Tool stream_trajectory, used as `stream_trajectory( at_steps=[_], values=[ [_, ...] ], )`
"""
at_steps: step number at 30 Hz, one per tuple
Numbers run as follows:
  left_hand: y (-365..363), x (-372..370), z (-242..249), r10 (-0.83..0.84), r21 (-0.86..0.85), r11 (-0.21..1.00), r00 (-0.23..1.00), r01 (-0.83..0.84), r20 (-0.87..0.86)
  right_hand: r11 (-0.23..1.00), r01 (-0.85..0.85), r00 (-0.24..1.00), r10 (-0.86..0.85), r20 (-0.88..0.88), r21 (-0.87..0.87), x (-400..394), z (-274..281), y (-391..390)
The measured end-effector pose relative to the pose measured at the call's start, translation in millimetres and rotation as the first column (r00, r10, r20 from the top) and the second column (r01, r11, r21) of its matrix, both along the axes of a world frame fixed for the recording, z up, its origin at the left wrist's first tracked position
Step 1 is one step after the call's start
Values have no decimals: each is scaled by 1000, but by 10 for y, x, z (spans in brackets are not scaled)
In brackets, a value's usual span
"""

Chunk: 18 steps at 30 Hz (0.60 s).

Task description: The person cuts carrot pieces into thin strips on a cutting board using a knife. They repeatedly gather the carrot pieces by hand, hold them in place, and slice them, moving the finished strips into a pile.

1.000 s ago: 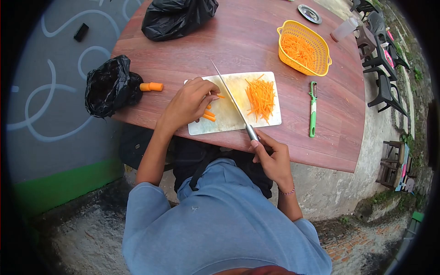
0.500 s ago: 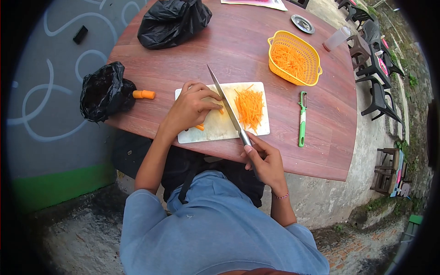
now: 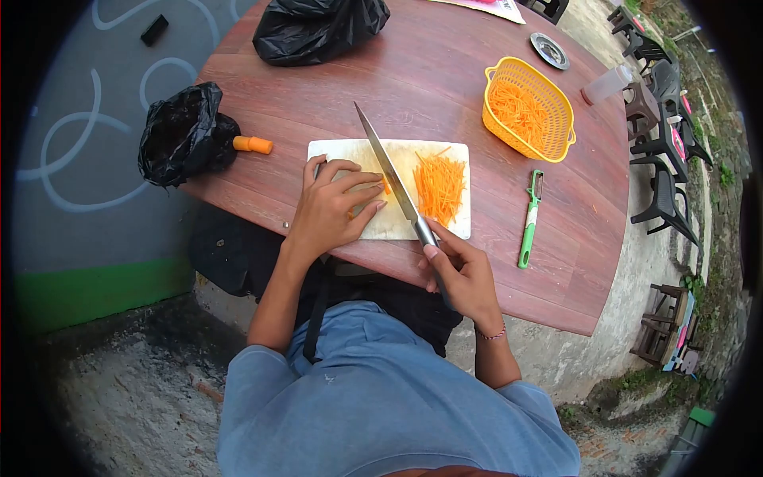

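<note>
A white cutting board point(image 3: 397, 230) lies near the table's front edge. On its right half is a pile of shredded carrot point(image 3: 439, 187). My right hand point(image 3: 463, 280) grips the handle of a long knife point(image 3: 395, 176), whose blade points up and left across the board. My left hand point(image 3: 334, 200) rests on the board's left half, fingers bent and a little apart, beside the blade. Small orange carrot pieces show at its fingertips and under the palm; most of what lies under it is hidden.
On the table point(image 3: 433, 103) are a yellow basket point(image 3: 490, 123) of shredded carrot, a green peeler point(image 3: 528, 226), a metal dish point(image 3: 549, 50), a plastic bottle point(image 3: 608, 84), carrot pieces point(image 3: 253, 144) and two black bags point(image 3: 171, 135) point(image 3: 318, 30). Chairs point(image 3: 661, 195) stand at the right.
My left hand has spread its fingers and shifted lower on the board, over the carrot piece. The knife is still in my right hand. The view has turned slightly.
</note>
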<state>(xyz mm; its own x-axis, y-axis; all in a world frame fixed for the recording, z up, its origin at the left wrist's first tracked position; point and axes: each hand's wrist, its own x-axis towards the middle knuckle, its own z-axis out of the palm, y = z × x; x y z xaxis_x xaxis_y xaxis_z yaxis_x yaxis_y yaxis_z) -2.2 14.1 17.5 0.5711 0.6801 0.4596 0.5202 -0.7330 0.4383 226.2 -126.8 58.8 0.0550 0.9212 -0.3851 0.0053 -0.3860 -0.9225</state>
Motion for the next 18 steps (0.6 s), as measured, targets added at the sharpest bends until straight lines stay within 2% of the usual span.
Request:
stream_trajectory(
  at_steps=[5,18],
  values=[
    [-17,34,-31,-13,30,999,1000,14,-18,1000,4,1000,-5,24,18,-80,-3,20],
    [-16,2,-84,-97,81,992,995,99,-18,988,138,982,-146,124,69,-419,-21,-87]
  ],
)
